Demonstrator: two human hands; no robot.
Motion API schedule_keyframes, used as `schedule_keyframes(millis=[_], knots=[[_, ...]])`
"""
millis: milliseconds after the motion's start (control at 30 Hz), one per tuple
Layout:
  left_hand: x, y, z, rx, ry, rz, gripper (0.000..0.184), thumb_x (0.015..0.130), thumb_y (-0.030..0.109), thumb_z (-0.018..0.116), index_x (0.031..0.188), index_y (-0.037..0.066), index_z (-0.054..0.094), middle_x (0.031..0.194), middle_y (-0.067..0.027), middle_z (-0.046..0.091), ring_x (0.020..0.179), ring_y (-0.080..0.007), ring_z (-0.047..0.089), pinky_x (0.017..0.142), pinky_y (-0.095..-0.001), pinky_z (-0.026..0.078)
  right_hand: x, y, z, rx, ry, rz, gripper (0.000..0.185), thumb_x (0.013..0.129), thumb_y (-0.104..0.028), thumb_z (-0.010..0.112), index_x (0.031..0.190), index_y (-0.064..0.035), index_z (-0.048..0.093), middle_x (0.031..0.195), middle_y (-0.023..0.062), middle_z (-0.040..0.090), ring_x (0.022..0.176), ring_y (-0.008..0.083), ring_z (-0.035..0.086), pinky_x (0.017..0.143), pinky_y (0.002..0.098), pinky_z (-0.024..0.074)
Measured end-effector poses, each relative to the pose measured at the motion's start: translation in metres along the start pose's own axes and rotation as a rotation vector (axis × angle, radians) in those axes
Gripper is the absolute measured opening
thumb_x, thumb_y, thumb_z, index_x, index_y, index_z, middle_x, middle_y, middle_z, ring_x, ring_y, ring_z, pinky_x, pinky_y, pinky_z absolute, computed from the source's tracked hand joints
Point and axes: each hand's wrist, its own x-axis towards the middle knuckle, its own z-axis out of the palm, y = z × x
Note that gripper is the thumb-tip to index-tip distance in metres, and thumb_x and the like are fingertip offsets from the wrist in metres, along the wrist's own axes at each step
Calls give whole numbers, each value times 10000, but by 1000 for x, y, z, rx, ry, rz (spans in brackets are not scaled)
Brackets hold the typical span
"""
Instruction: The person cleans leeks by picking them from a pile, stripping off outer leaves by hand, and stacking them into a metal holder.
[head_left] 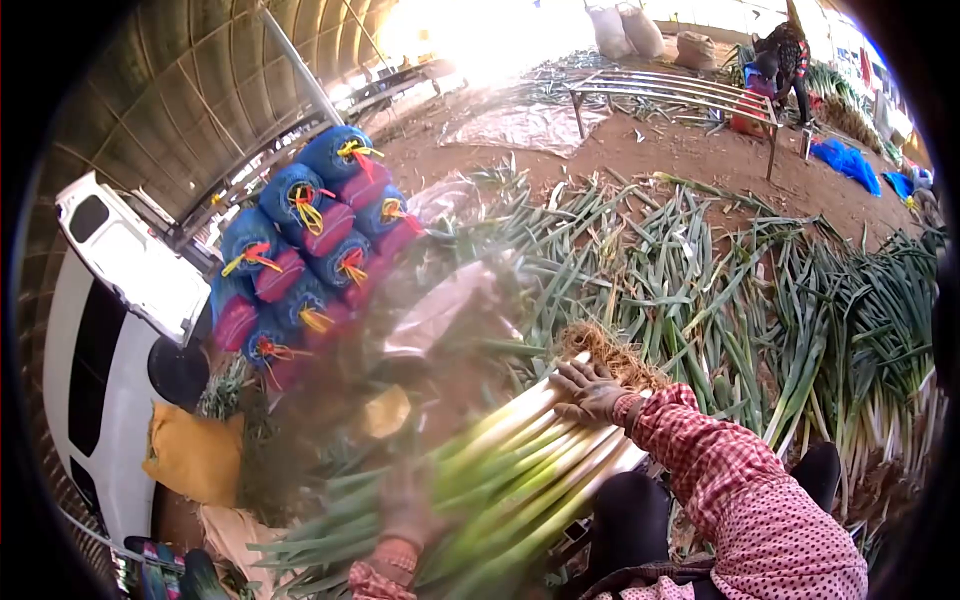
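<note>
A thick bundle of large green onions [535, 450] lies across in front of my knees. Its brown roots [605, 355] point away to the upper right and its green leaves spread to the lower left. My right hand [590, 392], in a glove, rests on the white stems close to the roots, fingers spread out and nothing wrapped in them. Over the leafy part is my left hand [408, 508], smeared by motion. Its fingers cannot be made out, nor whether it grips the leaves.
Many loose green onions [690, 270] cover the ground ahead and to the right. Blue and pink net sacks [300, 240] are stacked at left beside a white van [100, 370]. A metal frame [680, 92] stands farther back, near a bending person [785, 60]. A yellow sack [195, 455] lies at left.
</note>
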Motion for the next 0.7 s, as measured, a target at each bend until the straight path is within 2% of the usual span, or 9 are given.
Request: schedule_keyframes(millis=[67, 133, 200, 267, 400, 500, 533, 633, 700], knots=[[2, -4, 5, 33, 37, 8, 1172, 683, 813, 615, 1554, 119, 248, 1589, -181, 251, 1478, -361, 190, 1207, -473, 105, 6, 6, 5, 27, 5, -13, 852, 924, -698, 359, 1567, -160, 209, 1645, 114, 101, 1518, 325, 50, 1202, 549, 51], [1, -3, 7, 59, 31, 0, 1162, 688, 806, 617, 1555, 127, 247, 1590, -171, 253, 1477, -359, 192, 1205, -477, 109, 6, 11, 4, 39, -9, -38, 903, 905, -722, 374, 1566, -131, 202, 1638, 148, 104, 1514, 342, 67, 1208, 530, 53], [-1, -7, 12, 38, 47, -2, 1138, 695, 780, 633, 1553, 134, 254, 1588, -167, 257, 1472, -362, 202, 1203, -481, 117, -11, 14, 4, 51, 54, 93, 958, 887, -745, 382, 1564, -94, 191, 1627, 188, 118, 1509, 356, 81, 1214, 501, 58], [-4, -1, 9, 3, 54, -10, 1127, 696, 769, 640, 1547, 131, 267, 1583, -171, 268, 1470, -365, 208, 1202, -482, 119, -14, 20, 7, 45, 40, 91, 1004, 879, -770, 346, 1559, -52, 173, 1622, 214, 107, 1510, 362, 61, 1218, 481, 53], [-5, 2, 2, -28, 55, 10, 1097, 696, 749, 650, 1529, 123, 306, 1566, -187, 300, 1461, -373, 227, 1197, -489, 130, -13, 8, -12, -20, -103, 138, 1110, 823, -832, 362, 1568, -50, 108, 1634, 203, 33, 1515, 355, -2, 1218, 467, 47], [-2, 3, 5, -15, 58, 29, 1088, 700, 726, 663, 1528, 115, 307, 1561, -192, 289, 1456, -371, 225, 1188, -500, 141, -15, 8, -11, 60, -55, 108, 1096, 823, -792, 452, 1563, -50, 128, 1627, 225, 21, 1512, 365, -7, 1216, 481, 83], [-1, 3, 1, -5, 75, 21, 1085, 701, 718, 666, 1528, 114, 306, 1559, -192, 287, 1455, -372, 224, 1187, -501, 143, -4, 30, 11, 127, -10, 41, 1087, 819, -780, 477, 1561, -60, 141, 1621, 241, 23, 1507, 387, -9, 1214, 491, 85], [-13, 11, -6, -22, 121, 11, 1043, 722, 669, 674, 1518, 96, 318, 1540, -188, 301, 1446, -360, 232, 1186, -494, 145, 11, 50, 29, 34, 12, -26, 1109, 810, -800, 469, 1560, -53, 137, 1614, 263, 17, 1500, 414, -21, 1213, 495, 90], [-13, 4, 0, 5, 200, 5, 1006, 726, 650, 683, 1491, 85, 354, 1511, -191, 336, 1426, -358, 265, 1181, -486, 166, 0, 27, 3, 70, -16, 3, 1126, 800, -817, 466, 1556, -45, 147, 1611, 273, 18, 1498, 422, -16, 1211, 499, 93]])
